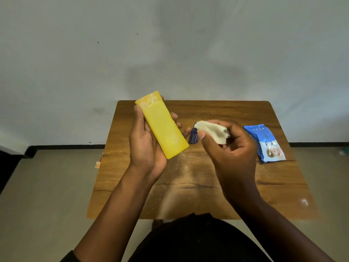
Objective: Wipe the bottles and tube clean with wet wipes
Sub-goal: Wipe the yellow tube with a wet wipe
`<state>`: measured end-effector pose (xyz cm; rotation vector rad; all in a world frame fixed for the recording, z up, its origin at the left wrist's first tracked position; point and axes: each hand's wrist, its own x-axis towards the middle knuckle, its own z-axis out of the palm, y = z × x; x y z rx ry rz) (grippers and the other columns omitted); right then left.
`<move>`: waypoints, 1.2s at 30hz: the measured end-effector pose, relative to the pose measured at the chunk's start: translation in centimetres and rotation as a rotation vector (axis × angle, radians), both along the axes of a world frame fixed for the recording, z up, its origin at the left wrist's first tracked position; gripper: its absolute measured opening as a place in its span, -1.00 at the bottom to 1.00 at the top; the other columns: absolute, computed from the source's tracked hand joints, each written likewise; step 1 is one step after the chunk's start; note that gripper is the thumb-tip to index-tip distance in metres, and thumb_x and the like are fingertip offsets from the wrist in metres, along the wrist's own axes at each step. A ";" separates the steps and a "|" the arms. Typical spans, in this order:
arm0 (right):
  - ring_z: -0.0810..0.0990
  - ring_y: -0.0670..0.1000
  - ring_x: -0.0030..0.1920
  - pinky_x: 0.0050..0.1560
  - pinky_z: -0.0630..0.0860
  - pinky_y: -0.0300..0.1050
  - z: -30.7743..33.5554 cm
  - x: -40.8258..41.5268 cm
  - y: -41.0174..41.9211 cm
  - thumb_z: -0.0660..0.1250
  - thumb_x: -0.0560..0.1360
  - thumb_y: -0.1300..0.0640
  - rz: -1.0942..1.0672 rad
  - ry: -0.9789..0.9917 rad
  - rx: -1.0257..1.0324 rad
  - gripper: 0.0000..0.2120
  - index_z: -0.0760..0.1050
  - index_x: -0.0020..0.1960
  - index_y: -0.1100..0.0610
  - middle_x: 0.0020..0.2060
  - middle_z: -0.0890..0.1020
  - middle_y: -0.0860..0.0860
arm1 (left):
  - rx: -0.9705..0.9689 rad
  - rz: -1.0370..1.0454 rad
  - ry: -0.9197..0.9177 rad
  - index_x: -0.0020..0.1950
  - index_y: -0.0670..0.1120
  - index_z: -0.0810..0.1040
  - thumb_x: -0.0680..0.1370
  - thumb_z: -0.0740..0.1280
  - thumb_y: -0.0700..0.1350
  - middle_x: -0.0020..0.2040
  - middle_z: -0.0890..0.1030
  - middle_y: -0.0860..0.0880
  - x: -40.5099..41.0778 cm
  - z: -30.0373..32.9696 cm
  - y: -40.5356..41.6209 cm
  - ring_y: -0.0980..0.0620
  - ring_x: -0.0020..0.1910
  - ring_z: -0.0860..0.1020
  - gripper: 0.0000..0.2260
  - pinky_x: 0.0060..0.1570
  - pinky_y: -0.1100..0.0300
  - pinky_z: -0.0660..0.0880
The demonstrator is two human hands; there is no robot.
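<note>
My left hand [144, 146] grips a yellow bottle [162, 127] above the wooden table [188, 195], with the cap end tilted away to the upper left; white powder dusts the cap. My right hand [228, 148] pinches a crumpled white wet wipe [213, 132] just right of the bottle, apart from it. A dark blue item [193, 136] lies on the table between my hands, mostly hidden behind the wipe and my fingers.
A blue pack of wet wipes [264, 142] lies at the right side of the table. White powder is scattered over the tabletop. A grey wall stands close behind the table, and beige floor surrounds it.
</note>
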<state>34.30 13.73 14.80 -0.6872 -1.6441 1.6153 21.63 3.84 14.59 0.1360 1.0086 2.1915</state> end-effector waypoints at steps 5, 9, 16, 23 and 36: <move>0.63 -0.06 0.11 0.05 0.56 -0.24 -1.3 -0.4 -1.2 0.45 0.55 0.05 0.153 -0.137 0.561 -0.74 0.70 0.19 0.13 0.07 0.66 0.01 | -0.030 0.011 -0.020 0.42 -0.12 0.48 0.71 -0.02 0.28 -0.05 0.54 -0.16 0.4 0.2 0.1 -0.08 -0.12 0.53 -0.42 -0.11 0.04 0.54; 0.57 0.01 0.15 0.11 0.41 -0.22 -2.6 -0.1 -1.7 0.44 0.59 0.09 0.309 -0.176 0.931 -0.78 0.71 0.19 0.13 0.14 0.66 0.04 | -0.048 0.065 0.006 0.40 -0.18 0.51 0.71 -0.01 0.28 -0.08 0.57 -0.17 0.6 0.1 -0.1 -0.09 -0.16 0.56 -0.38 -0.06 -0.01 0.55; 0.61 0.05 0.02 -0.06 0.54 -0.04 -2.4 -0.7 -0.6 0.53 0.51 0.26 0.213 -0.170 0.935 -0.84 0.73 0.08 0.15 -0.01 0.67 0.03 | -0.133 0.039 0.035 0.44 -0.15 0.51 0.69 -0.03 0.29 -0.05 0.63 -0.20 1.8 0.2 0.0 -0.09 -0.13 0.60 -0.36 -0.08 0.02 0.58; 0.63 0.02 -0.03 -0.16 0.59 0.03 -2.0 -0.4 -0.9 0.52 0.51 0.28 0.259 -0.149 0.916 -0.83 0.72 0.09 0.16 -0.03 0.67 0.04 | -0.138 0.068 -0.001 0.45 -0.15 0.51 0.70 -0.01 0.30 -0.03 0.62 -0.19 2.1 1.1 0.4 -0.09 -0.09 0.58 -0.36 -0.08 0.05 0.57; 0.60 0.08 -0.07 -0.16 0.53 0.08 -0.9 -0.1 -0.2 0.49 0.52 0.29 0.270 -0.153 1.032 -0.87 0.70 0.06 0.19 -0.06 0.65 0.10 | -0.100 0.068 -0.003 0.45 -0.20 0.50 0.71 0.00 0.27 -0.03 0.61 -0.19 2.2 2.3 0.8 -0.08 -0.14 0.58 -0.36 -0.13 0.08 0.56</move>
